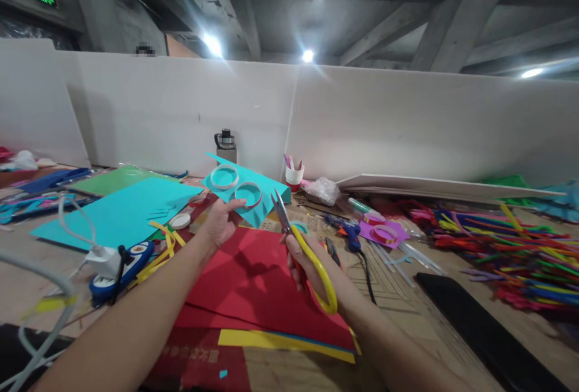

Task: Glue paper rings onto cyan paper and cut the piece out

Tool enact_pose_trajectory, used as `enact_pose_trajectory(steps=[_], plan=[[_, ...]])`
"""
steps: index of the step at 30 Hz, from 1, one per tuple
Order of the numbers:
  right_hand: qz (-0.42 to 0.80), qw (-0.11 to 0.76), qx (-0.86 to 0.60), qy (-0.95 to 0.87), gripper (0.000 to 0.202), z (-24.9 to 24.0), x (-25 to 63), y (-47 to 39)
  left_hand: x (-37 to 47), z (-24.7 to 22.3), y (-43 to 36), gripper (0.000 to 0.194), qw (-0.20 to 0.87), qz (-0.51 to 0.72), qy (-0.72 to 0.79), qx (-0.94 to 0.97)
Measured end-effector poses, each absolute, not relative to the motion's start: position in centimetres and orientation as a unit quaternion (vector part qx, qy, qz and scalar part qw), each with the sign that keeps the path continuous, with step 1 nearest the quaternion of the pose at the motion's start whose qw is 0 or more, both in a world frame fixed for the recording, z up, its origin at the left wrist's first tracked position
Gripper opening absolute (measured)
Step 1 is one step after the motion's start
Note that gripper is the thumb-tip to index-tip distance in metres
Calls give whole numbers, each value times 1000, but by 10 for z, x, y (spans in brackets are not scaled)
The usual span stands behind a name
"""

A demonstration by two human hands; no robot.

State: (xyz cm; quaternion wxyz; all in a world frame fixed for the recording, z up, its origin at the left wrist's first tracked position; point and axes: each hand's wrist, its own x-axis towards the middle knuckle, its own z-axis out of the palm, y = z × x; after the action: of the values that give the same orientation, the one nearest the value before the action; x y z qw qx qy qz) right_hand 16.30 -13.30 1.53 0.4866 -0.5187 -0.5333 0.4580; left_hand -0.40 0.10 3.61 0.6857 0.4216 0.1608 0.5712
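My left hand (222,220) grips a turquoise sheet (266,184) by its lower edge, thumb on top, and holds it up above the table. Two ring-shaped paper bands (224,177) stand side by side on that sheet. In my right hand (302,254) is a pair of scissors (323,280) with yellow handles. Its blades point up and lie close to the sheet's right side, apparently not cutting into it. Beneath both hands lies a stack of red sheets (253,283), with a yellow sheet (289,344) showing at its front edge.
A blue power strip (136,265) with cables and a turquoise sheet (117,211) lie left. Right are a blue glue gun (353,235), a purple piece with pink rings (400,232), a black slab (474,319) and many pipe cleaners (520,253). A bottle (226,151) stands behind.
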Motion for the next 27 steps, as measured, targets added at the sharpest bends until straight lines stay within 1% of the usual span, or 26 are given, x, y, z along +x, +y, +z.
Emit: enact_pose_trajectory(steps=[8, 16, 18, 21, 23, 27], plan=[[506, 449, -508, -533, 54, 11, 166, -132, -6, 32, 3, 26, 699, 562, 163, 411], [529, 465, -504, -500, 57, 10, 167, -130, -4, 31, 0, 18, 709, 555, 193, 390], [532, 473, -501, -492, 56, 10, 166, -129, -2, 32, -2, 19, 711, 549, 182, 400], [532, 485, -494, -487, 54, 9, 165, -128, 4, 29, -7, 32, 710, 539, 154, 426], [529, 497, -495, -477, 53, 10, 165, -127, 11, 23, -12, 36, 712, 538, 151, 426], [514, 520, -511, -451, 54, 12, 161, -126, 28, 10, -28, 30, 716, 557, 166, 387]])
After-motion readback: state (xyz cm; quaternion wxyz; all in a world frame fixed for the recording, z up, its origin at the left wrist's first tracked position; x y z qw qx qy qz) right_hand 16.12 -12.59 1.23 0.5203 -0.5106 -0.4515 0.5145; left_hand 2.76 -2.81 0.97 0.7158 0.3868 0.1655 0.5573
